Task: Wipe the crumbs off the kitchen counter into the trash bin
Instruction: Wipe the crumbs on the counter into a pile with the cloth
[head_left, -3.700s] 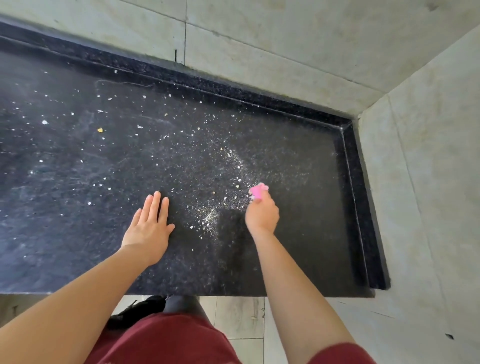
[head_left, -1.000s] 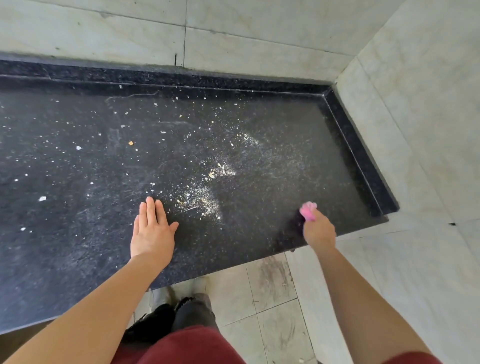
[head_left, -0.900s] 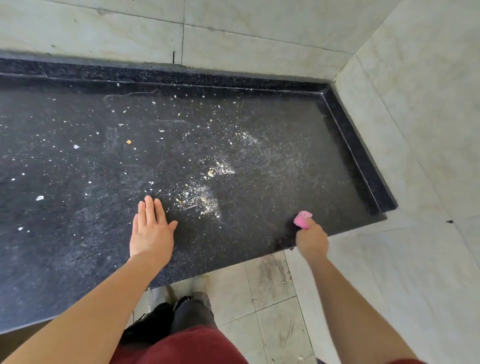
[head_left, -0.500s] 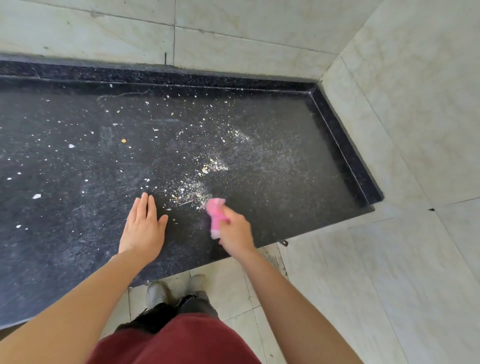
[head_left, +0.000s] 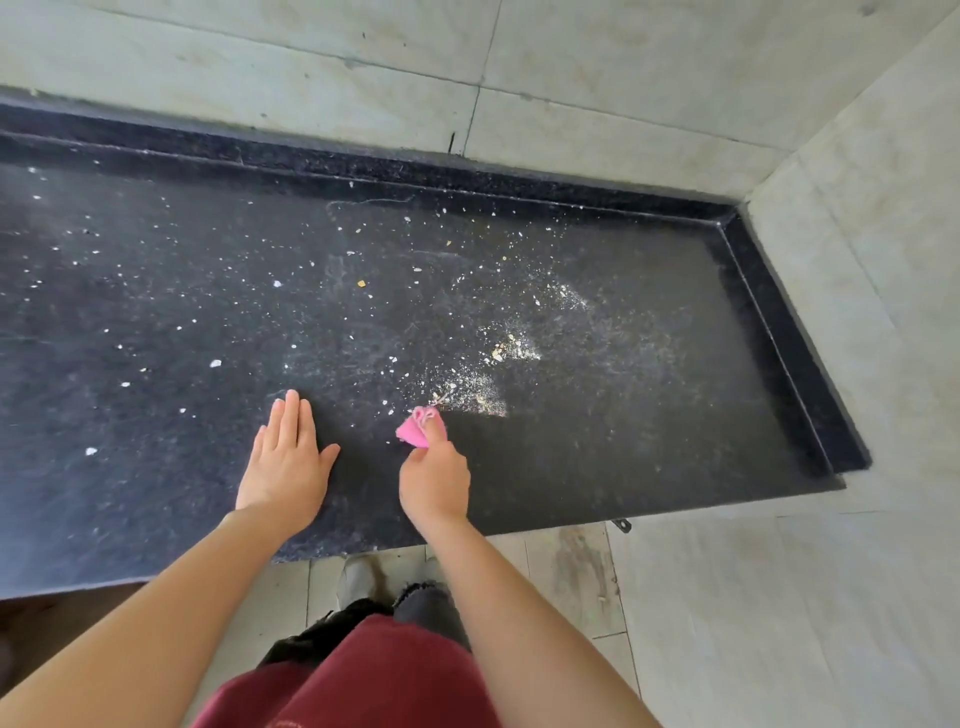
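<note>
Counter (head_left: 649, 441): right hand (head_left: 435, 483) gripping pink cloth (head_left: 415, 432) swept leftward, beside flat left hand (head_left: 284, 467).

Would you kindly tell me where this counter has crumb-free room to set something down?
The barest patch of the counter lies right of the right hand, between the crumb pile, the side rim and the front edge. The strip around the left hand is nearly bare. Beyond the pink cloth and across the back and left, crumbs are scattered.
</note>
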